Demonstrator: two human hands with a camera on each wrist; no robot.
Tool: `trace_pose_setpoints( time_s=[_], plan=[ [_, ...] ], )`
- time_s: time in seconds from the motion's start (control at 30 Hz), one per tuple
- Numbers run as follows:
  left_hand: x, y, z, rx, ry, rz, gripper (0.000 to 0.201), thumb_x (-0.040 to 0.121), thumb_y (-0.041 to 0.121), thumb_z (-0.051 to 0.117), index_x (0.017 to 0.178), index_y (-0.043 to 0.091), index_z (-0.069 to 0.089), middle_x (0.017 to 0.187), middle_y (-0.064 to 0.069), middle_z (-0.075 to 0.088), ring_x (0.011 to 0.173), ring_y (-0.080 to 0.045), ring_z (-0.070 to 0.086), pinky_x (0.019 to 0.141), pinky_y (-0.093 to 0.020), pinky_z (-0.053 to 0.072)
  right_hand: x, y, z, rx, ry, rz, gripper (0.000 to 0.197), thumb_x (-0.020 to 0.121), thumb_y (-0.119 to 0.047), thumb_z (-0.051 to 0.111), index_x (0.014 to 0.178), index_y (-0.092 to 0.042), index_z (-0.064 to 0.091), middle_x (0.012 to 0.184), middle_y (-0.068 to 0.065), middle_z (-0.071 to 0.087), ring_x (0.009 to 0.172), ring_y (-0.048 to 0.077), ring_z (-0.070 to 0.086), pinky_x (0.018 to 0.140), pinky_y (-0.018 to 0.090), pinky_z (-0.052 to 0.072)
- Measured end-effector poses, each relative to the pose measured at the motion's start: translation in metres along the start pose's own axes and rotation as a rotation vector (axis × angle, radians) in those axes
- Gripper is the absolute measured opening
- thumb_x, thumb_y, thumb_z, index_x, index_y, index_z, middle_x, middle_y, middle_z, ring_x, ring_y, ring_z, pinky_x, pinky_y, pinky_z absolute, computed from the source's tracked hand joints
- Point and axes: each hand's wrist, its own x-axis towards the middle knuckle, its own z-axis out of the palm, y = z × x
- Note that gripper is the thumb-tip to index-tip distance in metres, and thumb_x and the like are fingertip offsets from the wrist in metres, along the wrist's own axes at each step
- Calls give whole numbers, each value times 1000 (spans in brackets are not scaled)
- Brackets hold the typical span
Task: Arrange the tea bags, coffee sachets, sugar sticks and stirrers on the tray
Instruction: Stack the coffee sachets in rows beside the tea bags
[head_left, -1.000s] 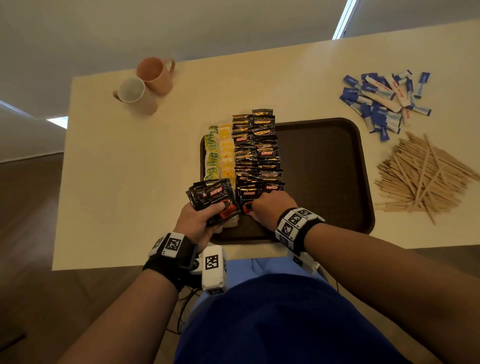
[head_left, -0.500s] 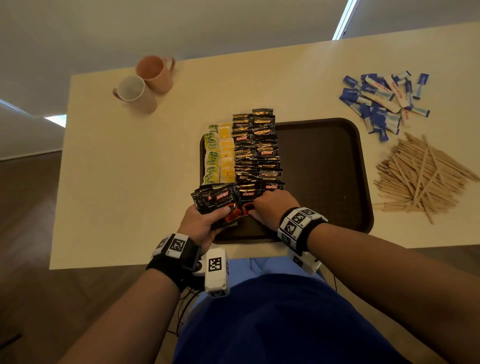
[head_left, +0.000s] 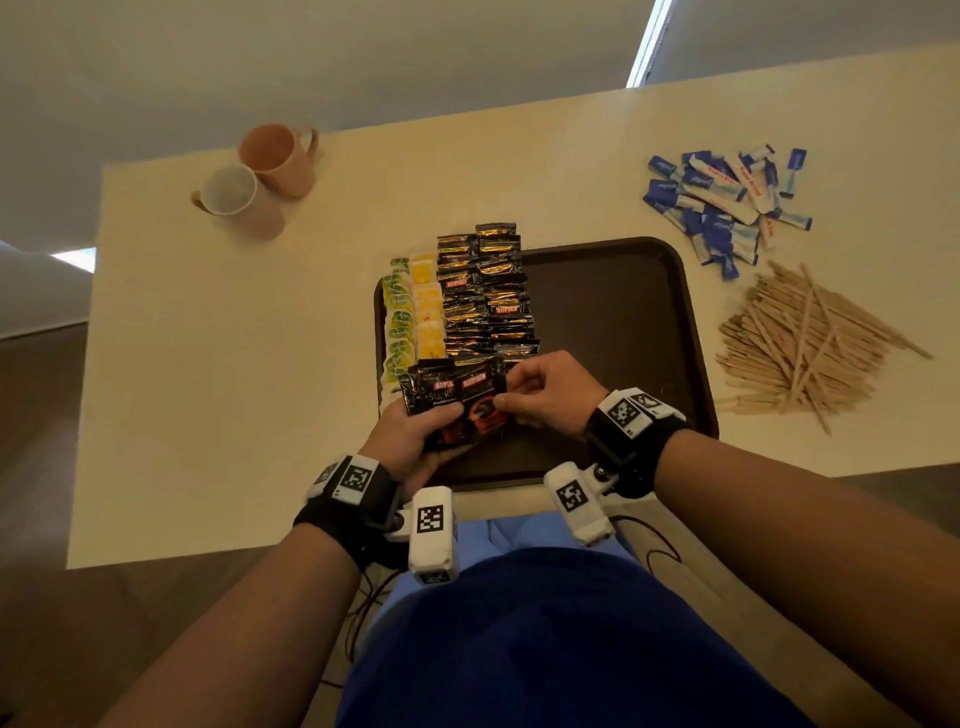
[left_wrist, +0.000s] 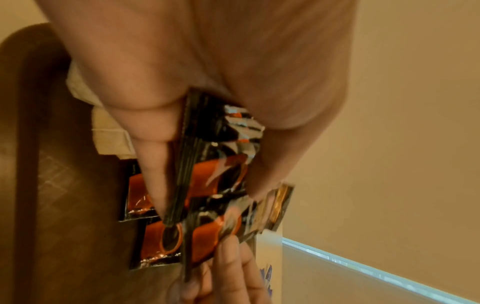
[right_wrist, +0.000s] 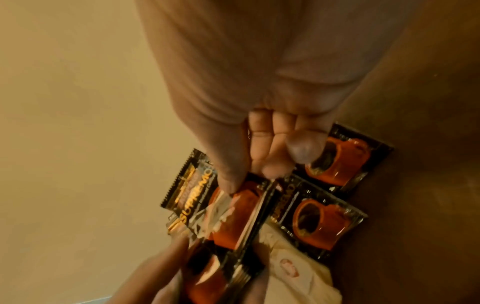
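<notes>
Sitting on the tabletop (head_left: 218, 395), the tray (head_left: 623, 322) already has tea bags (head_left: 410, 317) and coffee sachets (head_left: 485, 296) lined up along its left side, right half bare. Sugar sticks (head_left: 727, 208) and stirrers (head_left: 810, 343) lie well off to the right. Over the near-left corner, left hand (head_left: 415, 447) grips a fanned stack of sachets (head_left: 452, 400), long edges running far-near; right hand (head_left: 550, 395), just right of it, pinches the top one.

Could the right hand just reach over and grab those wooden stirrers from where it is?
Probably yes, but not at once. The stirrers lie in the open on the table, nothing over them. But the right hand is pinching a coffee sachet from the left hand's stack.
</notes>
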Motion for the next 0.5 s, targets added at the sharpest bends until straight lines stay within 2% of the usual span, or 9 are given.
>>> trace_pose_setpoints(
  time_s=[0.1,0.23,0.3,0.37,0.43,0.5],
  plan=[
    [2,-1,-6,-11,30,-4,57,89,-6,58,142,8,43,131,-21,62,117,-41,62,68,-40,61,-5,9,-11,29,16,48,8,88,-15,72,92,-10,67,75,9,68,59,12,59,55,21,50],
    [0,-3,-8,64,27,6,50,93,-3,57,141,9,44,117,-17,72,103,-30,72,67,-36,61,-11,17,-16,32,1,93,5,89,-14,70,92,-11,68,74,7,68,60,12,59,56,21,50],
    [-1,-3,-4,124,55,34,49,90,1,64,137,8,50,110,-12,74,97,-26,74,66,-34,61,-12,16,-12,37,-32,78,6,89,-13,70,93,-9,69,74,7,68,59,11,59,57,22,50],
    [0,-1,1,141,75,58,52,83,11,73,132,9,55,111,-11,74,96,-26,74,64,-34,60,-12,11,-6,23,-71,48,7,90,-14,70,94,-9,70,77,11,69,60,12,59,58,22,50],
    [0,2,4,147,83,74,62,75,23,76,131,9,56,114,-14,72,98,-29,73,65,-36,59,-11,7,-3,3,-97,9,9,90,-13,69,97,-8,70,86,17,71,62,13,59,59,23,51],
    [-1,7,6,145,94,92,63,72,25,76,130,7,57,109,-13,74,94,-28,74,63,-34,59,-10,3,-2,-5,-105,-11,9,90,-11,68,99,-10,70,96,16,72,63,8,62,61,22,54]
  ],
)
